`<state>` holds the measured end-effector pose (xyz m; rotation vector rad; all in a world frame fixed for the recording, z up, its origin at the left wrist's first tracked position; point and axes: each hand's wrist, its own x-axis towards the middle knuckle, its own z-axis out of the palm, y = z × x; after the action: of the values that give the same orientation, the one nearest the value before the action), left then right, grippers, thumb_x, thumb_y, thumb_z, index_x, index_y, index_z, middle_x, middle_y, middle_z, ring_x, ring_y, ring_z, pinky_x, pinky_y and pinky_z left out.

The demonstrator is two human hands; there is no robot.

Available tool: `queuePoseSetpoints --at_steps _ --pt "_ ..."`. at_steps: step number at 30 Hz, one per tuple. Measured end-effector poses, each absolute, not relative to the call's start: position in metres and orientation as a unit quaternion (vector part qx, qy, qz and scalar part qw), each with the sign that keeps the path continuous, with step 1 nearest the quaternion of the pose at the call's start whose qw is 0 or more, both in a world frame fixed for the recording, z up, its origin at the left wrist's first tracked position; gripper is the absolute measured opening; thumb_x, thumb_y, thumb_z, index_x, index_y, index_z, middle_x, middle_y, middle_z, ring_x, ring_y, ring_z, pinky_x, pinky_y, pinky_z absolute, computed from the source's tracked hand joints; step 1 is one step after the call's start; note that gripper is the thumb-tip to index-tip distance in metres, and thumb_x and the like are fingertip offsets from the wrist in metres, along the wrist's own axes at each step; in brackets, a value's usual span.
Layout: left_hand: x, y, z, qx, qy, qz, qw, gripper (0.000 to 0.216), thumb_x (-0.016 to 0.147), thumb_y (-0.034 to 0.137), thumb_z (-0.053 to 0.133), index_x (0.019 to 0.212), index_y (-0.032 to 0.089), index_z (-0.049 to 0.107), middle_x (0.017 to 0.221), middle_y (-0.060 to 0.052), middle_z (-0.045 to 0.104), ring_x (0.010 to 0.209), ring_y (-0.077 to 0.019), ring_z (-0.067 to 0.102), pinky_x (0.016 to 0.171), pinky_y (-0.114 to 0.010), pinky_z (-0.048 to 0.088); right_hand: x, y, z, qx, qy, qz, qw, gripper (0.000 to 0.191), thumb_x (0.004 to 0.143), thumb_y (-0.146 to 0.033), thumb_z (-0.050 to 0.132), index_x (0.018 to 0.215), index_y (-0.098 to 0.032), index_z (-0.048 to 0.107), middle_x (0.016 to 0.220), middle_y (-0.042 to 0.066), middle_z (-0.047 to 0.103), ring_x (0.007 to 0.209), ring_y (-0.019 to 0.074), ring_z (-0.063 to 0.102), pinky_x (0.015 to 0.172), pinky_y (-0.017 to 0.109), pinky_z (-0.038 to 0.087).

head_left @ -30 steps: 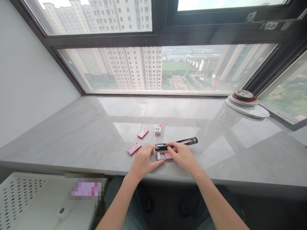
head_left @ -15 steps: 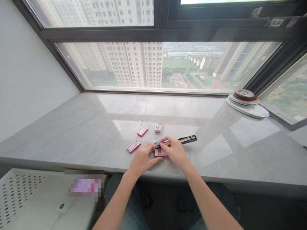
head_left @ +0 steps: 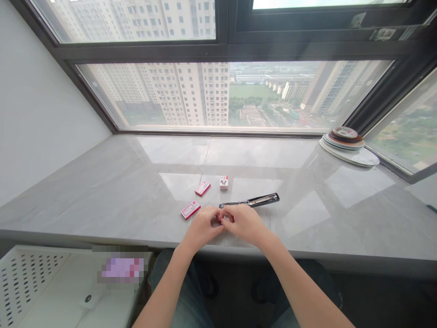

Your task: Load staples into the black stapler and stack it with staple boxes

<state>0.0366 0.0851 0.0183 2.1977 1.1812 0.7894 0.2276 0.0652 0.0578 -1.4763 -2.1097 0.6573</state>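
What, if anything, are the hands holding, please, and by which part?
It cannot be told: left hand and right hand meet, hiding what's between them.

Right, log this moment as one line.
left hand: fingertips close to right hand, grips unclear; stapler: opened, beyond hands; small carton: beyond stapler; two flat boxes: left of carton

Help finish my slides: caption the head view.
Left hand and right hand close together beside a black stapler on a grey counter.

The fingers hide part of the black stapler.
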Motion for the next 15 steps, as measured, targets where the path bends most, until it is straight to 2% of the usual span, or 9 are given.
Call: queuePoseSetpoints --at_steps 10,15 --pt "0.036 0.084 0.022 0.802 0.428 0.304 0.285 0.017 0.086 0.027 0.074 0.102 0.026 0.070 0.087 0.001 0.069 0.085 -0.0198 0.063 0.077 -0.032 0.047 0.238 0.063 0.050 -0.553 -0.756 0.270 0.223 0.012 0.089 -0.025 0.063 0.085 -0.024 0.075 0.072 -0.001 0.068 0.067 0.0146 0.056 0.059 0.026 0.030" --pt "0.034 0.086 0.016 0.791 0.438 0.307 0.299 0.030 0.082 0.037 0.082 0.107 0.026 0.070 0.090 0.001 0.069 0.086 -0.0192 0.063 0.077 -0.031 0.047 0.258 0.051 0.052 -0.563 -0.737 0.286 0.240 0.015 0.092 -0.033 0.064 0.100 -0.027 0.076 0.070 -0.003 0.065 0.065 0.0147 0.056 0.059 0.027 0.033"
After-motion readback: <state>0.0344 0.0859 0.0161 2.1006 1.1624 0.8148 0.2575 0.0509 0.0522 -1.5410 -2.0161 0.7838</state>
